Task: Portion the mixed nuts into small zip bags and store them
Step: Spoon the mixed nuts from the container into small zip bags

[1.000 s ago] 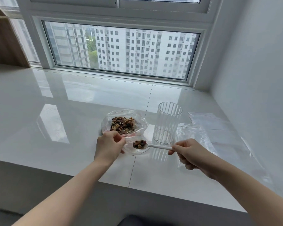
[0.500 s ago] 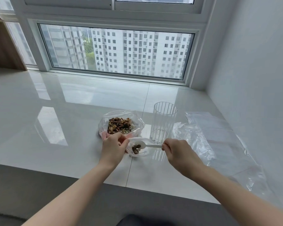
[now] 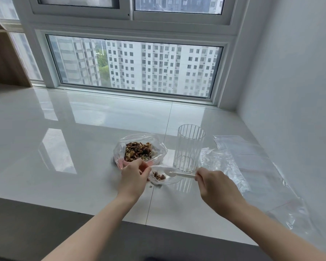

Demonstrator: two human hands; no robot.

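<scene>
A large clear bag (image 3: 120, 149) lies open on the white counter with mixed nuts (image 3: 137, 151) heaped in it. Just in front of it sits a small zip bag (image 3: 169, 180) holding a few nuts (image 3: 159, 176). My left hand (image 3: 133, 178) pinches the small bag's left rim and holds its mouth open. My right hand (image 3: 214, 186) grips the handle of a white plastic spoon (image 3: 180, 174). The spoon's empty bowl rests at the small bag's mouth. Two stray nut bits (image 3: 151, 186) lie on the counter below the bag.
A tall ribbed clear glass (image 3: 189, 147) stands empty right behind the spoon. More clear plastic bags (image 3: 252, 166) lie spread along the right, by the white wall. The counter's front edge (image 3: 102, 215) runs under my forearms. A window spans the back.
The spoon carried nuts a second ago; they now lie in the small bag and the spoon is empty. My right hand has drawn slightly back to the right.
</scene>
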